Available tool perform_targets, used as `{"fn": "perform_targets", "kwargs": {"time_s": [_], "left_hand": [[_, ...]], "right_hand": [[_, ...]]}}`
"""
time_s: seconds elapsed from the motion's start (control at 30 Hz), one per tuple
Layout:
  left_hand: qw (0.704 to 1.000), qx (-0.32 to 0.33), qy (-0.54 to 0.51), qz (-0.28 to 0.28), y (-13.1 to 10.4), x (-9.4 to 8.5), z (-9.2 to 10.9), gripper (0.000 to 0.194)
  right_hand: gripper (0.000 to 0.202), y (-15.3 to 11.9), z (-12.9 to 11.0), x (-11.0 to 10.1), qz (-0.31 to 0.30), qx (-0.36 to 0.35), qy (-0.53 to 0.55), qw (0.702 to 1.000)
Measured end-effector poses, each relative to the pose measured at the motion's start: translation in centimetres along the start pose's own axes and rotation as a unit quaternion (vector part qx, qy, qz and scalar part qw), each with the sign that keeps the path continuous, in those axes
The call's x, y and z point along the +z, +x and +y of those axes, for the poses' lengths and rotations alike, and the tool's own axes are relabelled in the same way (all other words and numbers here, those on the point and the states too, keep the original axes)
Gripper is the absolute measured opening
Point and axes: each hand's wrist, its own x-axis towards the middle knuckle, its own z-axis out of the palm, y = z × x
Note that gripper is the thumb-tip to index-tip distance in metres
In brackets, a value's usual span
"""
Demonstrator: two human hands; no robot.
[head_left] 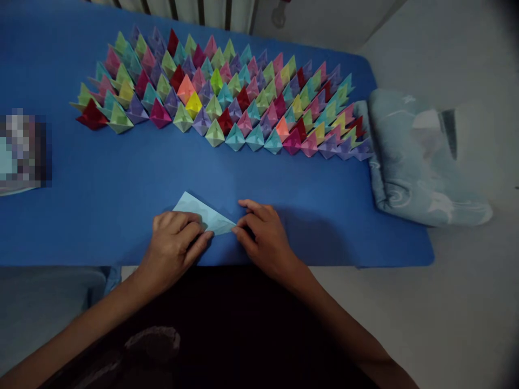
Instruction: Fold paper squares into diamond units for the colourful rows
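A light blue sheet of paper (198, 209), folded to a long pointed shape, lies near the front edge of the blue table (121, 178). On its left part rests my left hand (176, 240), with curled fingers and the thumb at the paper's lower edge. The thumb and index finger of my right hand (263, 232) pinch the narrow right tip, while another finger sticks out. Part of the paper is hidden under my left fingers.
Rows of folded paper boats (214, 132) in many colours cover the back of the table. A folded grey-blue blanket (405, 162) hangs over the right end. A blurred-out object (20, 151) sits at the far left.
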Motion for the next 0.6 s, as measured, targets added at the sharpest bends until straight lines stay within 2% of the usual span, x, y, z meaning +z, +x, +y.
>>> {"fn": "perform_targets", "kwargs": {"time_s": [0.37, 0.6], "left_hand": [[0.999, -0.01, 0.048, 0.014, -0.13, 0.62, -0.43, 0.022], [0.995, -0.041, 0.092, 0.009, -0.5, 0.42, -0.68, 0.028]], "right_hand": [[0.012, 0.28, -0.28, 0.09, 0.002, 0.02, -0.023, 1.0], [0.014, 0.48, -0.39, 0.1, -0.006, 0.021, -0.034, 0.999]]}}
